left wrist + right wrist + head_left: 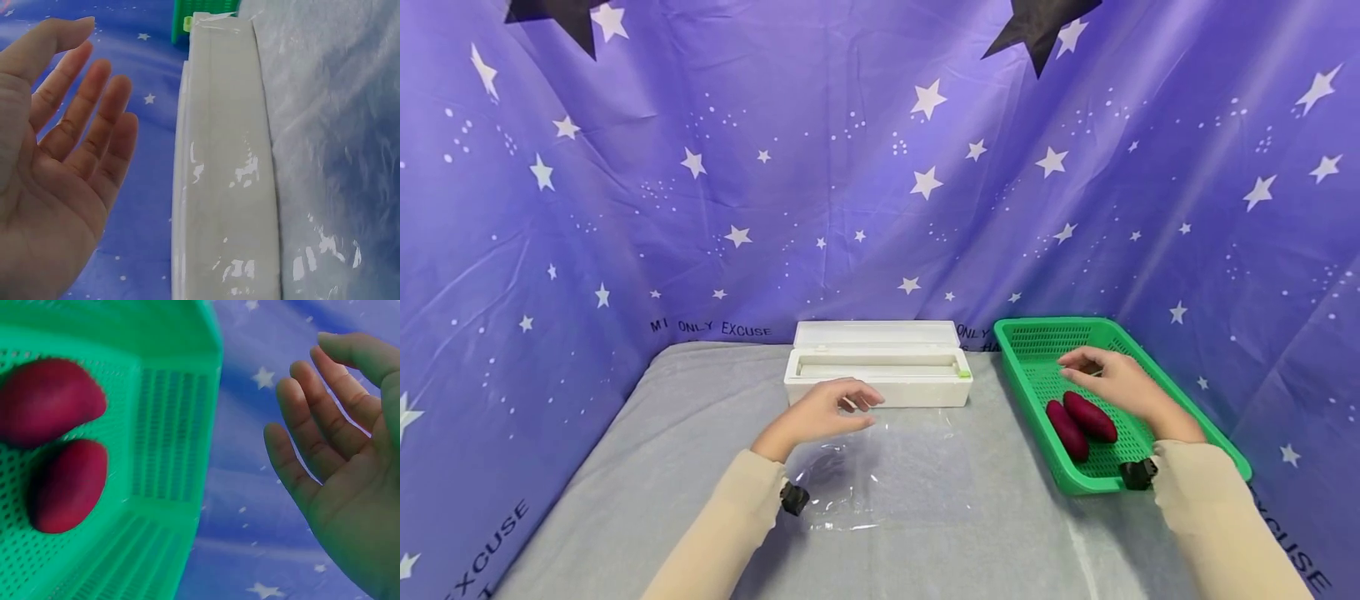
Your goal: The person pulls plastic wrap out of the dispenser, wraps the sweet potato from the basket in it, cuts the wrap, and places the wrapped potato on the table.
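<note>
My left hand (831, 408) hovers over a sheet of clear plastic film (910, 475) spread on the table, its fingers loosely bent with nothing in them. Just beyond it stands a long white cling film box (880, 394) with its lid raised. Over the green basket (1037, 375) on the right is my right hand (1116, 383), relaxed and holding nothing. Two dark purple-red sweet potatoes, one (1067, 431) beside the other (1091, 417), lie in the basket below that hand. In the right wrist view both sweet potatoes (72, 487) appear apart from the fingers (312, 450).
A grey cloth (700, 442) covers the table. Purple curtains with white stars (850, 167) close in the back and both sides. Behind the box and basket the curtain stands close. A small light-green piece (964, 374) sits at the box's right end.
</note>
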The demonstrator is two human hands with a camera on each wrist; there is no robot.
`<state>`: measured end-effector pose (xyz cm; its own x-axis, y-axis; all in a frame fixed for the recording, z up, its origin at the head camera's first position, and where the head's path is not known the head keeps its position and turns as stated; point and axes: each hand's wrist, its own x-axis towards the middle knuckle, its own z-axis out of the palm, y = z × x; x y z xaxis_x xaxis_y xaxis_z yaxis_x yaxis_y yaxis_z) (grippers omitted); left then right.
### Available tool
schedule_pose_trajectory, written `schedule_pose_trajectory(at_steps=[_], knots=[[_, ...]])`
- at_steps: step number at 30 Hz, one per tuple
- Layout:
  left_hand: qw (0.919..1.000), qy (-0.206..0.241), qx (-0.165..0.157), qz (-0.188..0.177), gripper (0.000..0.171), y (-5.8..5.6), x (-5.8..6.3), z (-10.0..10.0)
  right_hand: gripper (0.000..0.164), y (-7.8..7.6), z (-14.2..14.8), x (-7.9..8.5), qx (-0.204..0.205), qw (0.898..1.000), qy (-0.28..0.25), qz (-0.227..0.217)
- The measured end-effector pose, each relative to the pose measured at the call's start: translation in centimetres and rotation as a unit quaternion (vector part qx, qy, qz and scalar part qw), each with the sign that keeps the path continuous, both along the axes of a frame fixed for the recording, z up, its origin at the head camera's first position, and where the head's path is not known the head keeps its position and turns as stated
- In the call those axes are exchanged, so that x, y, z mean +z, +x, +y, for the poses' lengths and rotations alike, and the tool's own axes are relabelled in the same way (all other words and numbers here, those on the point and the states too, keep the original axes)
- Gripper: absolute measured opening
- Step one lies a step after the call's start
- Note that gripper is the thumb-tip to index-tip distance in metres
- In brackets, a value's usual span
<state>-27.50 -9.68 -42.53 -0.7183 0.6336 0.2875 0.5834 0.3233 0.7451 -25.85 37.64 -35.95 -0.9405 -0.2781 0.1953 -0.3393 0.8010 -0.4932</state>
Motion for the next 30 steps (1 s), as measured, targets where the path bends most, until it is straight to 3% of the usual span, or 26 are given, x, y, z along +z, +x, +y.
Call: schedule_pose_trajectory(at_steps=[10, 19, 30], knots=[[0.9992, 0.022, -0.005, -0.033, 0.025, -1.5, -0.9, 1.8, 0.035, -2.0, 3.3, -1.9, -0.020, 0.998, -0.008, -0.064], [0.9972, 0.028, 0.011, -0.068, 0.023, -2.4, -1.9, 3.5, 0.043, -3.2, 5.4, -3.3, -0.031, 0.991, -0.023, -0.131], [0.9975, 0.029, -0.004, -0.064, 0.023, -2.7, -2.0, 5.3, 0.046, -3.8, 7.1, -4.2, -0.028, 0.979, -0.032, -0.199]])
